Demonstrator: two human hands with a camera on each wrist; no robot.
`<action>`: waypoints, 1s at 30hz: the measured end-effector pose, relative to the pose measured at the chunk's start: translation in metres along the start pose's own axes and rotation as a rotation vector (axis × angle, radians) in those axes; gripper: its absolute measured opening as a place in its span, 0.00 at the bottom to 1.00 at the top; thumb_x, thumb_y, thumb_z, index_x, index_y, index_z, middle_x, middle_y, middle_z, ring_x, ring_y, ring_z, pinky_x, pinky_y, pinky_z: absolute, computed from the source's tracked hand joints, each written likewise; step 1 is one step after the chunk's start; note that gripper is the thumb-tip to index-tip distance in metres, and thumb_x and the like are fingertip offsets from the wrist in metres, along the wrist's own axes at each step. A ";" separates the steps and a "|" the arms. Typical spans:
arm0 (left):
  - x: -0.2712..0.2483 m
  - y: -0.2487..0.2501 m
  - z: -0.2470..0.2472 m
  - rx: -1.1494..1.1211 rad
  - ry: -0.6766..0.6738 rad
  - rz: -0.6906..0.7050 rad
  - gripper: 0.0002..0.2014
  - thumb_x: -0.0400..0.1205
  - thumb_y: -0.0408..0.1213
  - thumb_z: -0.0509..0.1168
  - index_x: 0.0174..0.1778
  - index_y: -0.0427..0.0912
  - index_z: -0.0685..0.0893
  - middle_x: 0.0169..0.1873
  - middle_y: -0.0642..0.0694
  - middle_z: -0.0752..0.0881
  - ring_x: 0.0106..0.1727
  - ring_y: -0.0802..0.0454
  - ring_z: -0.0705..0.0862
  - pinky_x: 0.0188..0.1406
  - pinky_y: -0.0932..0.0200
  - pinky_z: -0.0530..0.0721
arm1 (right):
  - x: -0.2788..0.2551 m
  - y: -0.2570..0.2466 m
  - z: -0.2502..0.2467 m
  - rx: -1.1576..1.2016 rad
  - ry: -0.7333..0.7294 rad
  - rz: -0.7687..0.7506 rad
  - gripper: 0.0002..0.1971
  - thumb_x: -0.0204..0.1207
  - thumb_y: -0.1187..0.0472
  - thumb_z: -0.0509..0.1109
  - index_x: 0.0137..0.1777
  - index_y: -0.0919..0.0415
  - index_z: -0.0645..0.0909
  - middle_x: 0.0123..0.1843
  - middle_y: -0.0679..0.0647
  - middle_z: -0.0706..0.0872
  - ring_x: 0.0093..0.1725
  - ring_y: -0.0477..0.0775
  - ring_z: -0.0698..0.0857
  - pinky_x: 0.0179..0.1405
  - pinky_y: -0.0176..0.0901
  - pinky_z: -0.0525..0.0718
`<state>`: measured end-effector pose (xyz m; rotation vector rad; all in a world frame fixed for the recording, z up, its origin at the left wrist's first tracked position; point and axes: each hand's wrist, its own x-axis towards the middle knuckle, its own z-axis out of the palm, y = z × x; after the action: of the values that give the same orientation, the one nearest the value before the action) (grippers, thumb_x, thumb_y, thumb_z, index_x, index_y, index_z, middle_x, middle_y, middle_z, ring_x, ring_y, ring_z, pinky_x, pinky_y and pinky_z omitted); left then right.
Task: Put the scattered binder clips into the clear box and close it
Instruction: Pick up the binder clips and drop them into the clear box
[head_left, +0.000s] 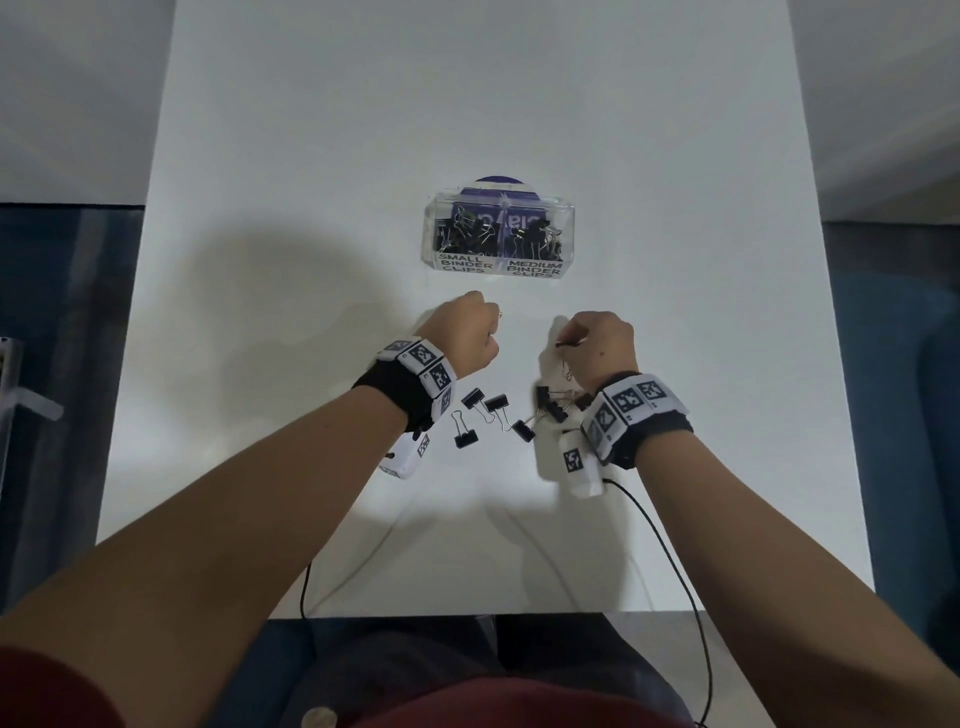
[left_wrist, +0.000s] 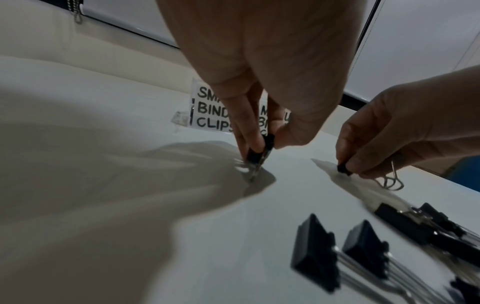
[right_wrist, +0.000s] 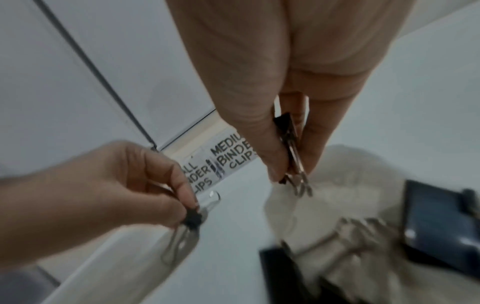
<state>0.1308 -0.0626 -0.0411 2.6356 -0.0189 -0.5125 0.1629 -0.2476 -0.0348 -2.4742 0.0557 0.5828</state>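
The clear box (head_left: 500, 235) stands mid-table with black clips in two compartments, labelled small (left_wrist: 207, 109) and medium (right_wrist: 232, 156). My left hand (head_left: 488, 325) hovers just in front of the box and pinches a small black binder clip (left_wrist: 259, 151) between thumb and fingers. To the right of it, my right hand (head_left: 571, 343) pinches another binder clip (right_wrist: 289, 142) low over the table, wire handles hanging down. Several loose black clips (head_left: 493, 413) lie behind both hands, near my wrists.
The white table (head_left: 311, 260) has bare surface on all sides of the box. Thin cables (head_left: 670, 561) trail from my wrist cameras over the near edge. Blue floor shows on both sides of the table.
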 end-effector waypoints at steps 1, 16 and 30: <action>0.002 0.002 -0.002 0.023 -0.024 -0.010 0.07 0.74 0.31 0.60 0.44 0.37 0.82 0.48 0.39 0.82 0.46 0.37 0.83 0.50 0.44 0.84 | 0.002 -0.004 -0.004 0.031 0.011 -0.003 0.06 0.71 0.73 0.70 0.39 0.64 0.87 0.41 0.59 0.90 0.38 0.54 0.85 0.42 0.41 0.84; 0.045 0.042 -0.082 -0.230 0.304 -0.005 0.08 0.72 0.30 0.63 0.38 0.38 0.88 0.39 0.43 0.91 0.40 0.48 0.86 0.46 0.56 0.86 | 0.056 -0.071 -0.059 0.121 0.201 -0.269 0.08 0.74 0.66 0.66 0.42 0.60 0.87 0.45 0.54 0.91 0.41 0.51 0.87 0.46 0.39 0.86; -0.059 -0.009 0.004 0.103 -0.270 0.192 0.47 0.62 0.54 0.79 0.75 0.53 0.65 0.69 0.49 0.71 0.65 0.48 0.72 0.57 0.45 0.82 | -0.076 0.076 -0.028 -0.396 -0.284 -0.219 0.55 0.50 0.45 0.85 0.76 0.32 0.55 0.71 0.50 0.64 0.61 0.56 0.71 0.50 0.54 0.82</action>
<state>0.0743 -0.0502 -0.0274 2.6065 -0.3876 -0.8136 0.0921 -0.3323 -0.0232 -2.6921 -0.4784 0.9120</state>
